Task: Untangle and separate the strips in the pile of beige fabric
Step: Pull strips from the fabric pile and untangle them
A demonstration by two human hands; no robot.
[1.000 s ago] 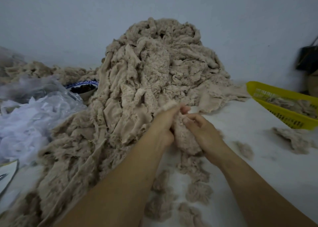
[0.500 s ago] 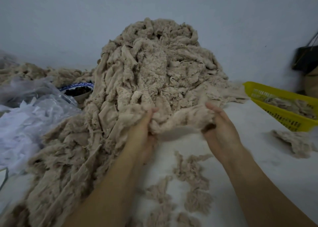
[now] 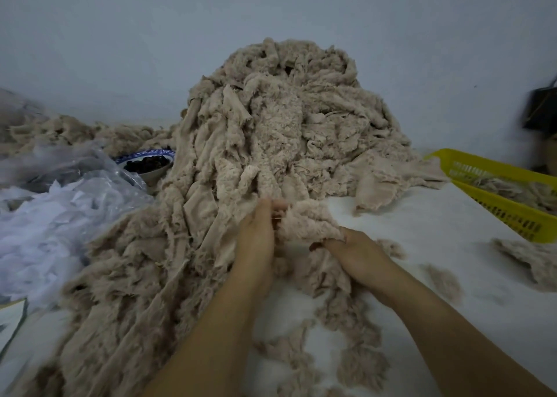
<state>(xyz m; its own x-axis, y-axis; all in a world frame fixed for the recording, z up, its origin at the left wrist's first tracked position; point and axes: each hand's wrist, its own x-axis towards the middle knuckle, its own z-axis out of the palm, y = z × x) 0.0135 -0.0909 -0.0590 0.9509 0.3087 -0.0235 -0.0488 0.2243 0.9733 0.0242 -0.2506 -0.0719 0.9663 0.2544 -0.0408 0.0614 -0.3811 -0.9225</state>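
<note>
beige fuzzy strip (image 3: pixel 307 222) bunched between left hand (image 3: pixel 256 240) and right hand (image 3: pixel 352 252).

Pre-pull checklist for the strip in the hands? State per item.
1. Left hand pinches the fuzzy strip: ok.
2. Right hand grips the same strip from below: ok.
3. Strip free of the pile: cannot tell, its far end is hidden at the left hand.
4. Bare table to the right for laying it down: ok.
5. Yellow basket has room: ok, only partly filled.
</note>
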